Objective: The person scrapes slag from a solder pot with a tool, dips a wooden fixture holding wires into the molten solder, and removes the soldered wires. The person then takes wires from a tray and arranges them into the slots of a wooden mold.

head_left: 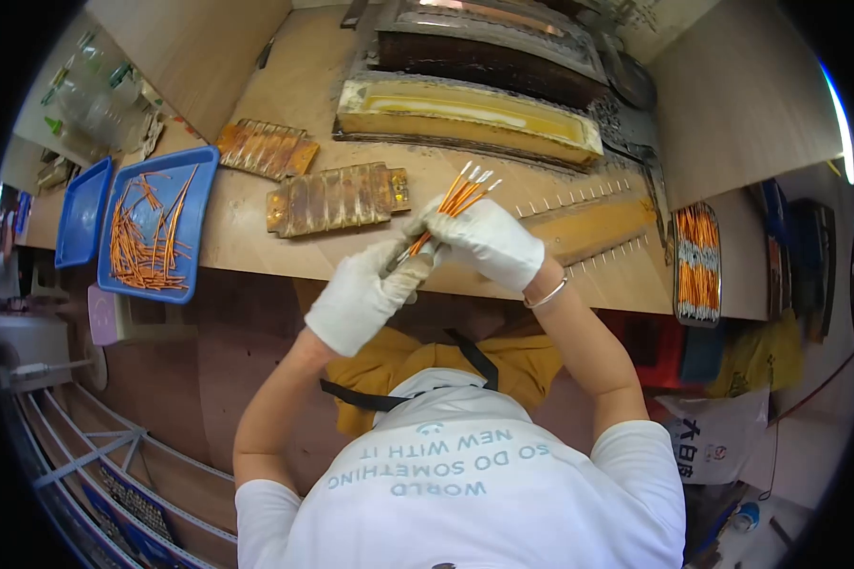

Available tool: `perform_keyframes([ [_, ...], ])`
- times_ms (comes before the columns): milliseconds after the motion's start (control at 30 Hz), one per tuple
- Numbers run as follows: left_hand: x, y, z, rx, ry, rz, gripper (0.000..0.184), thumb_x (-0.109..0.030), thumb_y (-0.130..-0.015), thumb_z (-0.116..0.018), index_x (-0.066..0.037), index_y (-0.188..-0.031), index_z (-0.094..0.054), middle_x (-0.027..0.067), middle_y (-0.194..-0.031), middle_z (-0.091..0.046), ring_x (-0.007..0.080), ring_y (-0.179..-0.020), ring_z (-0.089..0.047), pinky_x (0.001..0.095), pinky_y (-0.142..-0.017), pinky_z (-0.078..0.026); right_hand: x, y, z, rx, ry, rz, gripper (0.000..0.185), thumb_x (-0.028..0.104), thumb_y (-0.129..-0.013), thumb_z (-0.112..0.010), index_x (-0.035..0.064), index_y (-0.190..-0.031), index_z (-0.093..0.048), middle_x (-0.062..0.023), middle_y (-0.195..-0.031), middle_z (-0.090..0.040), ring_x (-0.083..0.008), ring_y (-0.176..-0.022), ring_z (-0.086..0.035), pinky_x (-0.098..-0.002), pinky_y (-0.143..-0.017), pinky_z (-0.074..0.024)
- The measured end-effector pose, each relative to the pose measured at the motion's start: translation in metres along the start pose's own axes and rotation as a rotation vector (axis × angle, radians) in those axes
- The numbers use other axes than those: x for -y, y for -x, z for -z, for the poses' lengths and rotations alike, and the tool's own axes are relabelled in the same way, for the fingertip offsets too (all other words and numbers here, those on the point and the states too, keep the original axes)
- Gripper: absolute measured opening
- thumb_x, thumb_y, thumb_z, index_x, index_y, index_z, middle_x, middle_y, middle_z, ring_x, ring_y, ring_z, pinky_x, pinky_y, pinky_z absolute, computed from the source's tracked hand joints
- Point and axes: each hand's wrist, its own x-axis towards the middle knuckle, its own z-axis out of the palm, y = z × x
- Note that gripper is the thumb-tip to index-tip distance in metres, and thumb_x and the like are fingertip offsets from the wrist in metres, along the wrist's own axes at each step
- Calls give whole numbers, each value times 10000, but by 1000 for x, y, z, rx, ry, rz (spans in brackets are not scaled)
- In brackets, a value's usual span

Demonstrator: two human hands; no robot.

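Note:
A small bundle of orange wires [457, 201] with silvery tips stands tilted between my gloved hands, above the table's front edge. The fingers of my right hand [493, 242] are closed around the middle of the bundle. My left hand [362, 292] pinches near its lower end, and the fingers there hide part of the wires. Just beyond my hands lies a stained, grooved block [337, 197]. Close to my right hand is a flat wooden board [588, 229] with rows of thin pins along two edges.
A blue tray [206, 190] of loose orange wires sits at the left, beside another blue tray [73, 223]. A second grooved block [268, 149] lies behind. Farther back stands a yellowish trough [465, 130]. At the right, a narrow container holds silver-tipped wires [697, 270].

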Motion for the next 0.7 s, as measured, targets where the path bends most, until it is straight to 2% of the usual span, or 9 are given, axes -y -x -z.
perform_keyframes([
  [67, 0, 0, -11, 32, 81, 124, 268, -293, -879, -477, -29, -883, -526, -8, -641, -513, 45, -544, -457, 172, -503, -380, -3, 9, 2, -19, 134, -18, 243, 231, -848, -536, 0, -902, -591, -64, -784, -601, -106, -662, -559, -234, -600, -461],
  [133, 8, -1, -17, 105, 190, 245, 285, -309, -883, -465, -31, -873, -525, -13, -618, -509, 48, -522, -448, 174, -484, -367, -8, 19, 4, -55, 180, -37, 263, 261, -843, -542, 9, -882, -608, -49, -699, -595, -101, -600, -560, -224, -557, -458],
  [200, 10, -2, -28, 157, 181, 256, 319, -344, -891, -443, -36, -866, -521, -34, -556, -449, 39, -469, -389, 172, -430, -314, -10, 31, 7, -75, 135, -64, 272, 242, -843, -544, -10, -933, -593, -55, -765, -596, -97, -617, -554, -222, -575, -457],
  [233, 8, -3, -33, 249, 439, 345, 334, -364, -891, -433, -40, -869, -512, -42, -538, -410, 39, -445, -349, 173, -410, -279, -10, 38, 9, -80, 99, -97, 290, 222, -843, -546, -29, -984, -578, -60, -831, -596, -93, -634, -547, -220, -593, -456],
  [300, 8, -4, -44, 389, 781, 461, 331, -390, -888, -417, -66, -876, -479, -59, -507, -305, 44, -401, -247, 181, -373, -203, -15, 54, 6, -99, -211, -50, 356, 226, -858, -525, -37, -1099, -518, -65, -902, -583, -91, -728, -543, -213, -631, -452],
  [367, 19, -11, -50, 563, 972, 494, 302, -377, -884, -429, -77, -881, -466, -59, -516, -309, 46, -403, -249, 180, -374, -204, -27, 70, 13, -72, -408, 24, 363, 231, -874, -502, -39, -1116, -502, -63, -899, -578, -96, -763, -535, -214, -653, -442],
  [500, 14, -15, -81, 590, 801, 484, 346, -401, -890, -407, -66, -960, -460, -48, -535, -308, 40, -434, -292, 175, -402, -230, -38, 97, 24, -263, -289, 16, 293, 230, -874, -508, -18, -1022, -555, -24, -801, -573, -77, -672, -524, -201, -598, -428],
  [567, 10, -19, -95, 581, 733, 518, 369, -412, -886, -412, -54, -943, -483, -44, -536, -341, 45, -437, -299, 175, -411, -238, -35, 110, 30, -379, -98, 26, 243, 230, -865, -523, 2, -919, -585, 0, -735, -568, -59, -625, -500, -189, -555, -414],
  [700, 0, -28, -116, 502, 443, 456, 372, -396, -900, -394, -49, -895, -529, -38, -539, -388, 46, -447, -314, 175, -423, -252, -47, 124, 43, -508, -35, 99, 246, 243, -862, -529, 3, -881, -581, -3, -733, -565, -48, -619, -492, -185, -540, -408],
])
